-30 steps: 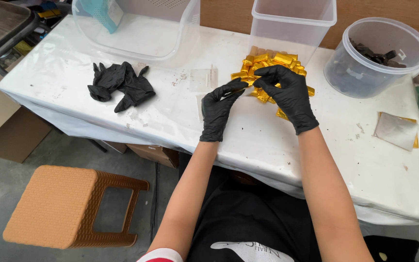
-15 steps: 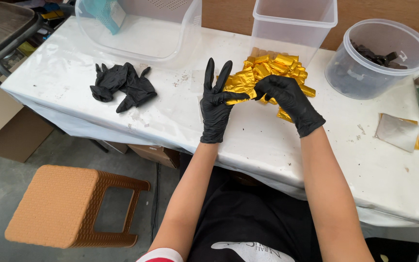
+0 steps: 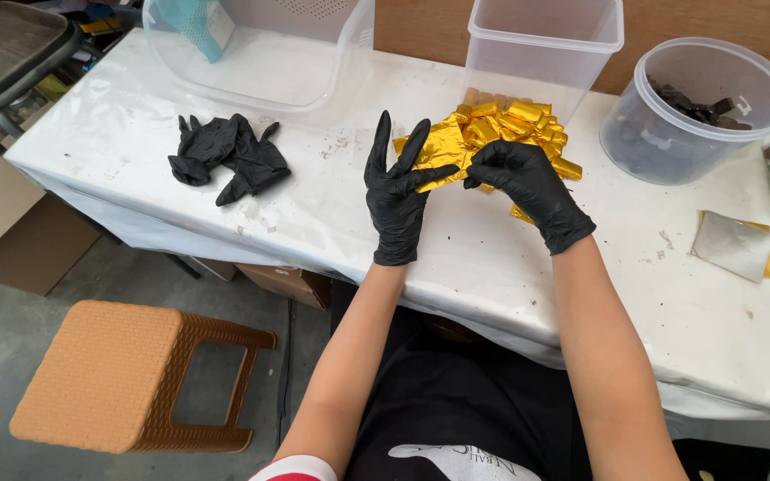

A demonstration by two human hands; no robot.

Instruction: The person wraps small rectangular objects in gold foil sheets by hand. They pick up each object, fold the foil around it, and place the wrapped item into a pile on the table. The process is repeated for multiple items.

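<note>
Left hand (image 3: 397,191): black-gloved, fingers splaying upward, thumb pinching toward the right. Right hand (image 3: 528,183): black-gloved, curling closed, fingertips meeting the left thumb. Both forearms bare, extending forward.
</note>
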